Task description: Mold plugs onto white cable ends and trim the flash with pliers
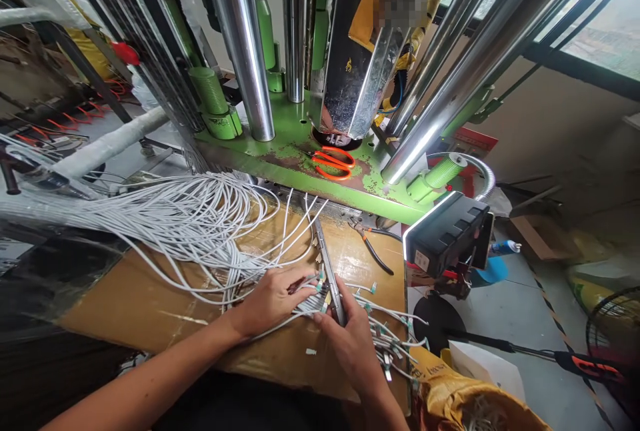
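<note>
Carefully, I'm pressing my left hand [270, 301] flat on white cables [200, 231] while my right hand [350, 344] is clasping a metal bar [326, 264].

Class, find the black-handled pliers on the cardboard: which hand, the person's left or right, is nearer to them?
Right. The right hand lies below the black-handled pliers, apart from them; the left hand lies farther off, to their lower left.

L hand [270, 301] & R hand [350, 344] bare, forearms [140, 394] bare too; dark garment [250, 407] at near edge, too dim for detail.
</note>
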Tool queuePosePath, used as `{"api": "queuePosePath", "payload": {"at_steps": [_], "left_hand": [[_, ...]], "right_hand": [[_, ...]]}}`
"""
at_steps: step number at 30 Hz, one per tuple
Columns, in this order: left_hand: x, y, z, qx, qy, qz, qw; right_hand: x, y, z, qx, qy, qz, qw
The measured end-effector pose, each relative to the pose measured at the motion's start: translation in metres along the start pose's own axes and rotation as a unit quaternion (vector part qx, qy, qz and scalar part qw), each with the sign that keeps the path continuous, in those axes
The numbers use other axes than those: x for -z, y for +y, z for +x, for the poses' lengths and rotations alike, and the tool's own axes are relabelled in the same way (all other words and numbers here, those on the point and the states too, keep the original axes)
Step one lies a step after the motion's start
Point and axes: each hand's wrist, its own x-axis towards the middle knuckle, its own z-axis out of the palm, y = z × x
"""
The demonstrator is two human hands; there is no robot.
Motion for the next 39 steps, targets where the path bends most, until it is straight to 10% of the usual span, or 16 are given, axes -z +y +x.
{"api": "queuePosePath", "payload": {"at_steps": [3,8,17,39], "left_hand": [[0.003,0.013,0.003,0.143,0.064,-0.080,0.984],[0.021,0.016,0.015,0.177,0.033,-0.204,0.962],[0.023,-0.004,0.015,0.041,-0.021,-0.008,0.999],[0.012,-0.025,0.017,-0.147,-0.001,0.096,0.984]], "right_hand": [[0.000,0.000,0.002,-0.011,0.010,0.010,1.000],[0.001,-0.003,0.002,-0.024,0.004,0.029,0.999],[0.002,0.001,0.004,-0.052,-0.007,0.087,0.995],[0.002,0.000,0.004,-0.013,-0.005,0.026,1.000]]}}
